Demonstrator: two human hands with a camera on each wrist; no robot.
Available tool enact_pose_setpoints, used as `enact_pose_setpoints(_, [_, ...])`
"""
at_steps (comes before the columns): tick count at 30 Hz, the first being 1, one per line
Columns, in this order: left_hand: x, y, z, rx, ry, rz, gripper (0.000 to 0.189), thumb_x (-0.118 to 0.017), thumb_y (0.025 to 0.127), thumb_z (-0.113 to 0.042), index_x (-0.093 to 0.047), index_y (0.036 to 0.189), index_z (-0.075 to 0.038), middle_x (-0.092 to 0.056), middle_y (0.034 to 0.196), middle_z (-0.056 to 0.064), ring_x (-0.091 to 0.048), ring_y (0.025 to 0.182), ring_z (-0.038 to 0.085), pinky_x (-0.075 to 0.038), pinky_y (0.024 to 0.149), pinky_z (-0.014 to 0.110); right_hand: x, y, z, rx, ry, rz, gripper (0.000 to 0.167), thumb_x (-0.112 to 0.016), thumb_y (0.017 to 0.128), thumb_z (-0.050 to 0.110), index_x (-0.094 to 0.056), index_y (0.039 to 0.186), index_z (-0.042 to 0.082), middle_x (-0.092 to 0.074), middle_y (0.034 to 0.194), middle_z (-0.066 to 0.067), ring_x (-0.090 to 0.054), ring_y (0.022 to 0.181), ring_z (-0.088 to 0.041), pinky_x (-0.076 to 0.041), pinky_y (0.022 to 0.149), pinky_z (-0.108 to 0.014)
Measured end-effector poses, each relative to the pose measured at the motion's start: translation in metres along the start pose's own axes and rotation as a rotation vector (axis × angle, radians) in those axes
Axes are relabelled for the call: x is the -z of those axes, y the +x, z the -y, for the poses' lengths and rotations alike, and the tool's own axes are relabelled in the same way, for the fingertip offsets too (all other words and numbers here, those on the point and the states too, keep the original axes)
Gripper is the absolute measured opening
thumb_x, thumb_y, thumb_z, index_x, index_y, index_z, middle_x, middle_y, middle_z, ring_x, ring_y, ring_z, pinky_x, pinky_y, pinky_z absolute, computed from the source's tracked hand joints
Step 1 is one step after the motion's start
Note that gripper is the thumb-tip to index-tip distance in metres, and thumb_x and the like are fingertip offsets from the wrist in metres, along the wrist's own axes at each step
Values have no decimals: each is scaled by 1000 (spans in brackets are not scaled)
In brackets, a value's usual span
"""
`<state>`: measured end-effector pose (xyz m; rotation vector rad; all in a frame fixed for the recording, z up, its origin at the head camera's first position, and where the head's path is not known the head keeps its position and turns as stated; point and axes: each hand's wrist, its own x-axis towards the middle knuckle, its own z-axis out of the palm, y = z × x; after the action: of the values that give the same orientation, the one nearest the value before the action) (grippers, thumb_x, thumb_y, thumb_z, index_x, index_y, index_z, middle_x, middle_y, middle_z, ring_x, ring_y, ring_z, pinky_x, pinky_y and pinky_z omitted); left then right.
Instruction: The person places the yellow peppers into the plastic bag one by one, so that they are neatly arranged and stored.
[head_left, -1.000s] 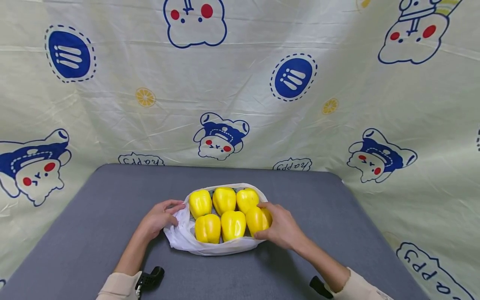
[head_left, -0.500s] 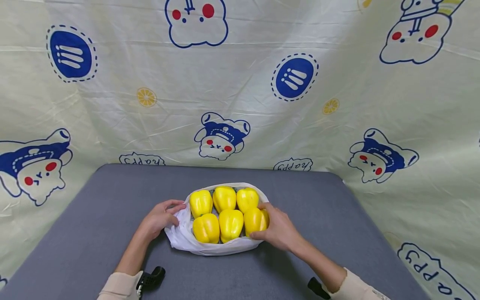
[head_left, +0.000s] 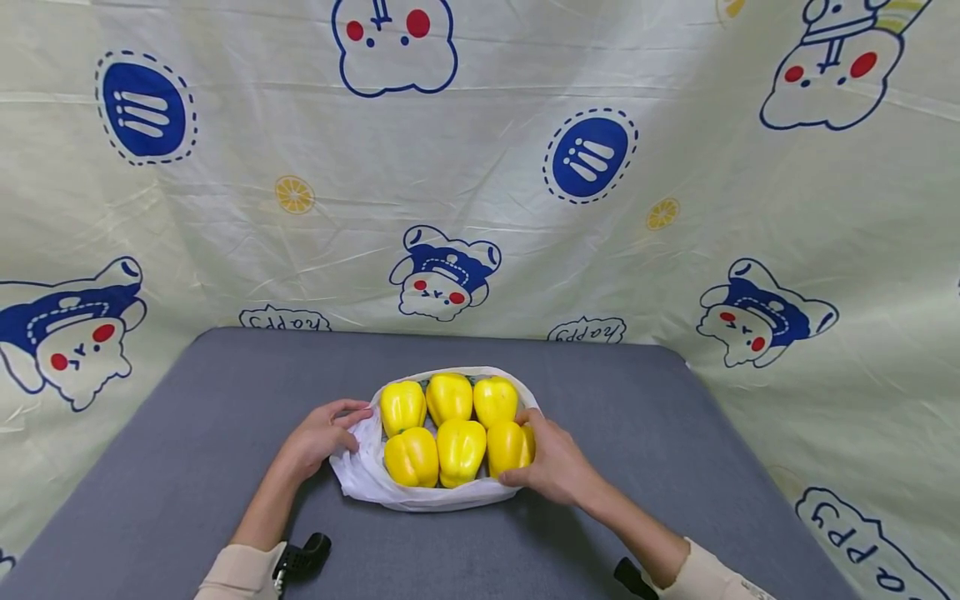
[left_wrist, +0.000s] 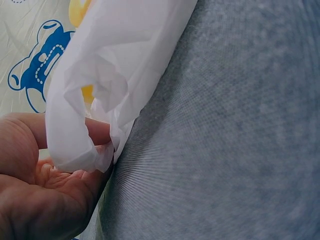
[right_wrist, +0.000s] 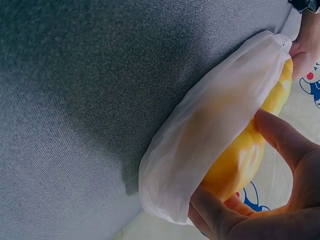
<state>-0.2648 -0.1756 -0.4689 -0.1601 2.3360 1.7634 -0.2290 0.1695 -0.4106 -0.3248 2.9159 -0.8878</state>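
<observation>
Several yellow bell peppers lie in two rows inside a white plastic bag [head_left: 356, 475] whose mouth gapes upward. My right hand [head_left: 558, 458] grips the front right bell pepper [head_left: 508, 447], thumb on its near side and fingers at its far side. In the right wrist view, some fingertips reach inside the bag's rim, beside that pepper. At the bag's left end, my left hand [head_left: 318, 437] holds the crumpled edge. The left wrist view shows this white edge [left_wrist: 70, 135] between the thumb and fingers. The peppers' undersides are hidden by the bag.
The bag rests on a grey cloth-covered table [head_left: 247, 392]. Behind it hangs a pale curtain [head_left: 495, 167] printed with cartoon bears and orange slices. A black wrist strap piece [head_left: 303, 557] sits by the left sleeve.
My right hand has moved the front right pepper slightly left, against its neighbour. The other front peppers have shifted a little left too. My left hand has stayed at the bag's edge.
</observation>
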Motion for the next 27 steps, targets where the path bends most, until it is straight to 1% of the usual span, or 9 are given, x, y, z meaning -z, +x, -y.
enact_pose_setpoints(8, [0,-1,-1,-1,3,-1,66,-62,76,13,-55,139,-1,-61,142,18,-42,145,40,-40,111,54,-1,0,1,22,-31,21,76,-94,65,22,-56,130,10,-65,115,-8,-57,97,-21,-49,85,-45])
enact_pose_setpoints(15, [-2,0,0,-2,-6,-3,66,-62,75,14,-55,139,0,-61,141,19,-43,145,39,-44,109,51,0,2,-2,18,-32,39,76,-94,66,25,-58,132,12,-66,120,-9,-58,102,-23,-48,90,-48])
enact_pose_setpoints(22, [0,-1,-3,0,5,8,65,-63,76,13,-54,140,0,-61,142,18,-41,145,41,-39,112,54,0,5,-3,44,-42,35,75,-94,67,27,-60,132,13,-67,122,-8,-58,101,-21,-47,90,-47])
enact_pose_setpoints(27, [1,0,-3,-1,13,13,65,-63,77,13,-54,140,0,-60,143,18,-40,146,41,-35,114,57,1,6,-3,53,-29,40,74,-94,66,28,-62,131,13,-68,123,-7,-59,102,-22,-47,90,-47])
